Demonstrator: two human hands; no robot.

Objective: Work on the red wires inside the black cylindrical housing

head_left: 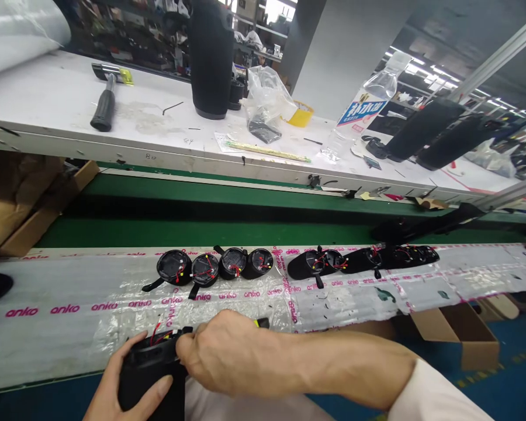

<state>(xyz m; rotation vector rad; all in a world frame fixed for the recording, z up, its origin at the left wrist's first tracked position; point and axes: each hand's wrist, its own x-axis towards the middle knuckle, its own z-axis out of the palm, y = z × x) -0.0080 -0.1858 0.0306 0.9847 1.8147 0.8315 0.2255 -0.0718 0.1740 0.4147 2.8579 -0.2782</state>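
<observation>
My left hand [127, 386] is wrapped round a black cylindrical housing [151, 374], its open top facing up with red wires sticking out. At the right side of that rim, my right hand [219, 351] is closed, fingers pressed together on something dark; what it grips is mostly hidden. A yellow and black tip [262, 323] shows just past the right wrist. Beyond my hands, several black cylinders [205, 270] with red wires in their open ends stand in a row on the plastic-covered bench [70, 333], some with black straps hanging out. Further right, more such cylinders [307, 264] stand or lean.
Behind runs a green belt [127, 225] under a white shelf [149, 117] bearing a hammer [105, 102], a tall black cylinder [211, 58], a plastic bag [265, 105], and a bottle [368, 102]. Cardboard boxes [477, 342] sit at lower right and left.
</observation>
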